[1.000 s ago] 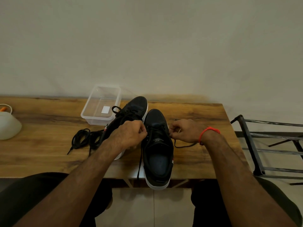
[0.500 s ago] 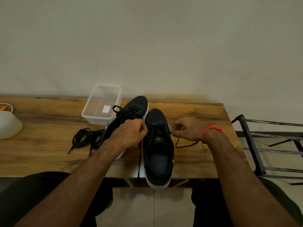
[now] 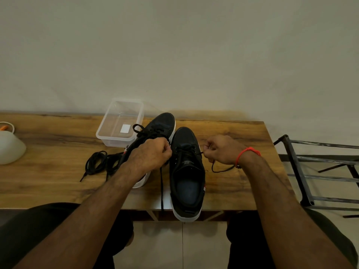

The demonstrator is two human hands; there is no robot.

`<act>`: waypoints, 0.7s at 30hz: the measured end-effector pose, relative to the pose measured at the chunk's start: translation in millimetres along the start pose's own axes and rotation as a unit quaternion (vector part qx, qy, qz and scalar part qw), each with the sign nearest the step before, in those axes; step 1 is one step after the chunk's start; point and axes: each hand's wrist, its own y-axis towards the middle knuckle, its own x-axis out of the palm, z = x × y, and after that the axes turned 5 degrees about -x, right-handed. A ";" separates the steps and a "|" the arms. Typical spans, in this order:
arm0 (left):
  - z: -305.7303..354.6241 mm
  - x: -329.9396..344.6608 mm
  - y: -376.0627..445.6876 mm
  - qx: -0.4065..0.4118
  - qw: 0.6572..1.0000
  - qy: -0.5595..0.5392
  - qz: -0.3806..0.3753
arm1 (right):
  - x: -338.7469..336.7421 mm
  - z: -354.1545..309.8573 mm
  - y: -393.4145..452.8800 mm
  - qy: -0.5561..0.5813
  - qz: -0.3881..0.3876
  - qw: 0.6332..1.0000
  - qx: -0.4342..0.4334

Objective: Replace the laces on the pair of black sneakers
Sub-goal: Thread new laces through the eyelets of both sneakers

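On the wooden table (image 3: pixel 58 183) stand two black sneakers; the nearer sneaker (image 3: pixel 187 171) has tongue lettering too blurred to read. Left hand (image 3: pixel 150 155) and right hand (image 3: pixel 223 150) each pinch an end of its black lace (image 3: pixel 161 189). Spare laces (image 3: pixel 97 164) lie beside a clear tub (image 3: pixel 120 123) with a blank white label

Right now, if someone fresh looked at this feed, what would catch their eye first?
Two black sneakers at the middle of the wooden table; the right sneaker overhangs the near edge. Both hands pinch its lace: left hand beside its eyelets, right hand pulling the other end sideways. A loose coil of black laces lies left, before a clear plastic tub.
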 end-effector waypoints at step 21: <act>-4.5 -14.6 1.3 0.023 0.997 -0.066 0.023 | -2.6 3.3 0.6 -0.011 -0.006 1.000 0.005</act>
